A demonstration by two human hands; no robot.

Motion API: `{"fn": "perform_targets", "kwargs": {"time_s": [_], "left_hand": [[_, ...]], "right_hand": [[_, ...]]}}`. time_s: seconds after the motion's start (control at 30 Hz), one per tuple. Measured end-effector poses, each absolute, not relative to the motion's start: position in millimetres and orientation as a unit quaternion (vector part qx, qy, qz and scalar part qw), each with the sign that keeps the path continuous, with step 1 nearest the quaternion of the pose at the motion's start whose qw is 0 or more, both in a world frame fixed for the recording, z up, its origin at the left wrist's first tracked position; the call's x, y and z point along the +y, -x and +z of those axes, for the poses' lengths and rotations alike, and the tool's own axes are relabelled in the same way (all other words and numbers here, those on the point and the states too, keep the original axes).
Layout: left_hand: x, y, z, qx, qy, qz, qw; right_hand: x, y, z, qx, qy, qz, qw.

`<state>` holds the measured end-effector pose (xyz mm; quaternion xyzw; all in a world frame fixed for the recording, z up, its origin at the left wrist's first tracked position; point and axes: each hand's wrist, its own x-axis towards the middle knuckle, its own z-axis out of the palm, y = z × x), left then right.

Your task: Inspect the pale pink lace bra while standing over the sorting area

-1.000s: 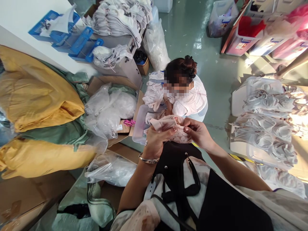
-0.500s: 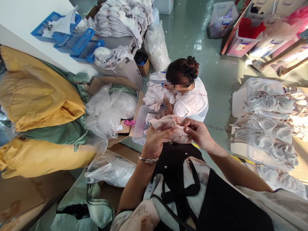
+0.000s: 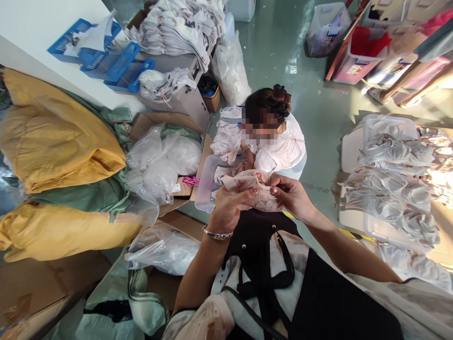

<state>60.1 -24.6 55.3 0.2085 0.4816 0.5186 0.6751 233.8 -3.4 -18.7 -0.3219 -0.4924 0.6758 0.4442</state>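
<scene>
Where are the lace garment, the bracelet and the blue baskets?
lace garment (image 3: pixel 262 200): head view, on the lace edge between the hands.
bracelet (image 3: pixel 217 233): head view, on the band at the left wrist.
blue baskets (image 3: pixel 118 66): head view, on a basket rim.

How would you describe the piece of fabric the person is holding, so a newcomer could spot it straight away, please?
Start at the seated co-worker in white mid-frame; just below, the left hand and right hand meet. Pinched between them is the lace garment piece: pale pink and patterned, unlike the plain white bagged stacks to its right.
</scene>
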Motion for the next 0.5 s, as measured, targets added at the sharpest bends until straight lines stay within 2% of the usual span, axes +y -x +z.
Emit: {"fn": "perform_targets", "kwargs": {"time_s": [0.5], "left_hand": [[-23.7,-59.3,54.4,0.484,-0.170,0.522,0.681]], "right_hand": [[-6.1,-233.6,-20.6,-0.474,0.329,0.688,0.441]]}}
